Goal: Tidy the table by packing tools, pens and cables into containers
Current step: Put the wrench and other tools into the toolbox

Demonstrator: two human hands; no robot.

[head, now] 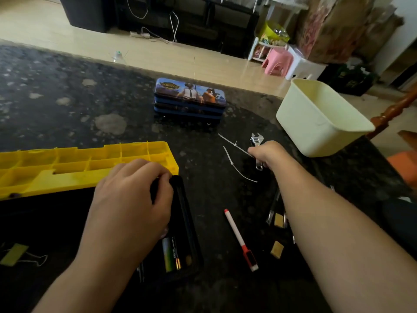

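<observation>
Packed: batteries (168, 256) in black tray (191, 222); left hand (128, 199) gripped its rim.
Right hand (264, 152): clutched the wrench (256, 140) at 2 o'clock.
Pending: I counted marker (239, 238), 2 cable ties (234, 144) loose.

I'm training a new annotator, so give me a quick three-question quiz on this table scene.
1. True or false: the right hand grips the wrench.
2. The picture tin is: A open, B closed, C held in a hand.
3. How many white cable ties lie on the table?
Key: 1 true; 2 B; 3 two.
</observation>
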